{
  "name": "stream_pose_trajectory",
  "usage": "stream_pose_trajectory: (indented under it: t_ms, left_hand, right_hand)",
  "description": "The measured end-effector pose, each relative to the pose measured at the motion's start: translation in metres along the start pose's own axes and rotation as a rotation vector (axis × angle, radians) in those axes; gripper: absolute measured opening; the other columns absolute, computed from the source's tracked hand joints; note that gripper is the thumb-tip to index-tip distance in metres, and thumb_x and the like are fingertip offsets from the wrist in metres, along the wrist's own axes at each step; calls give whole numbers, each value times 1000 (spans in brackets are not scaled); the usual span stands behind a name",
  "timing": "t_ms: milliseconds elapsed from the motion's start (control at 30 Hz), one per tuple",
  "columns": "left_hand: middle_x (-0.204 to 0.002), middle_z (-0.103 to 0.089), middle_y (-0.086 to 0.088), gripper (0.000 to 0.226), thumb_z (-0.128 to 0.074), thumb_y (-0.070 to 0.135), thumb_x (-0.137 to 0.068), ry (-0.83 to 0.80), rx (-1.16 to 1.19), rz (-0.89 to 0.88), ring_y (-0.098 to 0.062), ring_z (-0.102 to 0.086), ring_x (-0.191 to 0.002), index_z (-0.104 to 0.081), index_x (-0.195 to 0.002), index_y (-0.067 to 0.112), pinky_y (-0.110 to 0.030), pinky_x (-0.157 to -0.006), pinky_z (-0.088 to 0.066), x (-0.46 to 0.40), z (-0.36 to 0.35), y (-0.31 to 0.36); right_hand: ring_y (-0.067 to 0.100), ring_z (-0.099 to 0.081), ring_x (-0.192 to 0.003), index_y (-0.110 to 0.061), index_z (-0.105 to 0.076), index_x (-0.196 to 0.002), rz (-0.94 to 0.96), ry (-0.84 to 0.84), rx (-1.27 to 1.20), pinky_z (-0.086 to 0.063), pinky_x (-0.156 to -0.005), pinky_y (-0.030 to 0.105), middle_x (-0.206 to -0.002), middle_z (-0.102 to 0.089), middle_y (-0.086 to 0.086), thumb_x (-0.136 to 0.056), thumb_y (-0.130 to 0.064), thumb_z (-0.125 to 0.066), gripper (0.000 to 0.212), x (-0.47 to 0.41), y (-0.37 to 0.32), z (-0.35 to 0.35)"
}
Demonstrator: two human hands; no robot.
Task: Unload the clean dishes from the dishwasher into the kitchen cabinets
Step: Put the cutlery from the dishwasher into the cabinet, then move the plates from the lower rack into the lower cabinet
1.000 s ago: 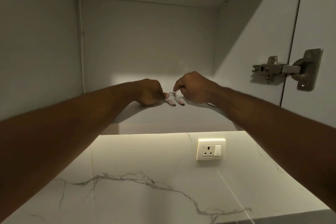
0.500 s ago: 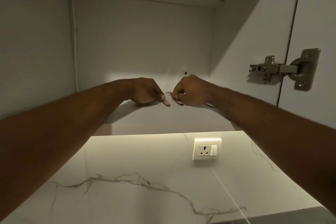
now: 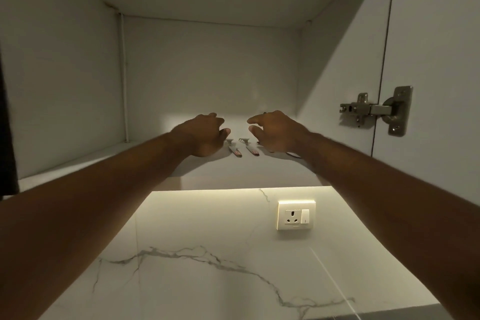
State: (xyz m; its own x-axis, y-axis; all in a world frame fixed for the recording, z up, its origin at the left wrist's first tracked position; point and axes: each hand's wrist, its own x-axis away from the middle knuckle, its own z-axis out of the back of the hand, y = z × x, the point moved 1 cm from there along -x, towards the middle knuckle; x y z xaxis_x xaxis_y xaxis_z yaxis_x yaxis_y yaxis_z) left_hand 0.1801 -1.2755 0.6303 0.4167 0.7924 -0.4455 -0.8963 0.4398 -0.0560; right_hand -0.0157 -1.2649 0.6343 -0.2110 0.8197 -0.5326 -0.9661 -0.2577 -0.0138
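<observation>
Both hands are up inside the cabinet (image 3: 78, 73), and two small forks lie side by side on its shelf (image 3: 246, 171) between them: left fork (image 3: 233, 147), right fork (image 3: 250, 147), handles toward the person. The left hand (image 3: 205, 135) hovers with fingers loose, gripping nothing. The right hand (image 3: 272, 130) is spread and empty too. Parallel placement looks deliberate, keeping them tidy and easy to reach.

Inside the cabinet (image 3: 78, 86), two forks (image 3: 241, 147) lie side by side on the shelf (image 3: 233, 171), between the left hand (image 3: 205, 135) and right hand (image 3: 272, 131), whose fingers are loose, holding nothing. A hinge (image 3: 376, 110) is at right; a socket (image 3: 296, 215) below.
</observation>
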Motion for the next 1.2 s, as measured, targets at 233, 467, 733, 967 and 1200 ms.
stream_pose_trajectory:
  t_ms: [233,467,733,967,1200]
  left_hand:
    - [-146,-43,-16,51,-29,38,-106,50,71,37,-34,-43,-131,-46,-139,3,-40,-106,-36,43,12,17]
    - [-154,-35,-14,52,-27,37,-106,68,103,19,-29,-35,-140,-43,-142,2,-38,-111,-32,103,37,33]
    - [-162,-17,-14,57,-27,37,-105,206,52,-193,-26,-14,-150,-25,-152,4,-37,-119,-19,161,46,47]
    - [-165,-3,-10,63,-24,38,-103,246,49,-356,-23,0,-152,-11,-156,7,-38,-124,-6,231,34,74]
    - [-164,1,-12,66,-20,40,-101,230,113,-368,-25,3,-152,-7,-156,6,-38,-123,-4,282,26,98]
  right_hand:
    - [26,-45,-135,-13,-45,-144,-1,36,-26,-31,-113,36,-144,-53,8,-105,-36,-33,47,22,-12,10]
    - [33,-54,-123,-2,-57,-129,-13,151,-119,-39,-105,40,-132,-61,15,-104,-30,-30,46,78,-35,35]
    - [24,-46,-134,-9,-49,-141,-117,308,-117,-29,-115,39,-144,-52,8,-105,-26,-36,42,168,-76,56]
    - [19,-36,-142,-13,-44,-145,-248,354,-47,-19,-116,35,-152,-42,4,-105,-28,-36,44,255,-122,70]
    - [21,-35,-143,-11,-42,-147,-322,363,56,-21,-117,36,-154,-40,6,-104,-27,-36,45,334,-146,86]
